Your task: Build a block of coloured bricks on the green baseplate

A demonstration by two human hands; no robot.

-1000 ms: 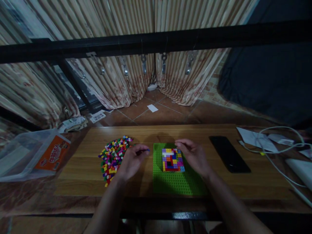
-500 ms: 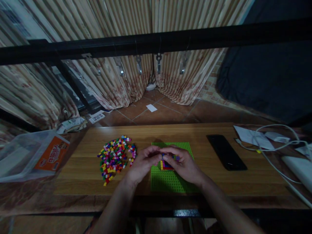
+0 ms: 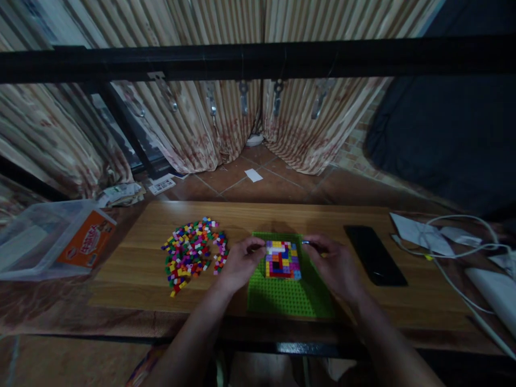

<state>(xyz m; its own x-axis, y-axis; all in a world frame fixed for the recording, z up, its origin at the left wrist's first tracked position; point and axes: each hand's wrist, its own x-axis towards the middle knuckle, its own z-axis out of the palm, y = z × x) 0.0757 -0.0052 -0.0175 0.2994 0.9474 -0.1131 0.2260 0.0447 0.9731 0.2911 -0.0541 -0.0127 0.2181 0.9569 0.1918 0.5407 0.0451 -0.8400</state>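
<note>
A low block of colourful toy bricks (image 3: 287, 263) stands on the green baseplate (image 3: 290, 301), with a dark square gap in its top. My left hand (image 3: 241, 266) is at the block's upper left corner, thumb and forefinger pinched together. Whether those fingertips grip the corner or a small piece cannot be made out. To the right of the block, my right hand (image 3: 334, 263) pinches a small pale brick (image 3: 305, 242) over the plate's edge. A loose heap of small mixed bricks (image 3: 187, 252) lies left of the plate.
On the wooden board (image 3: 133, 269) a black phone (image 3: 374, 255) lies to the right. White cables (image 3: 463, 247) and papers are beyond it. A clear plastic box (image 3: 40, 242) with an orange label stands at far left. A black bar (image 3: 242, 62) crosses ahead.
My hands have moved apart from above the brick block, the right one going right with a small brick. The block's top now shows. The camera view has shifted slightly.
</note>
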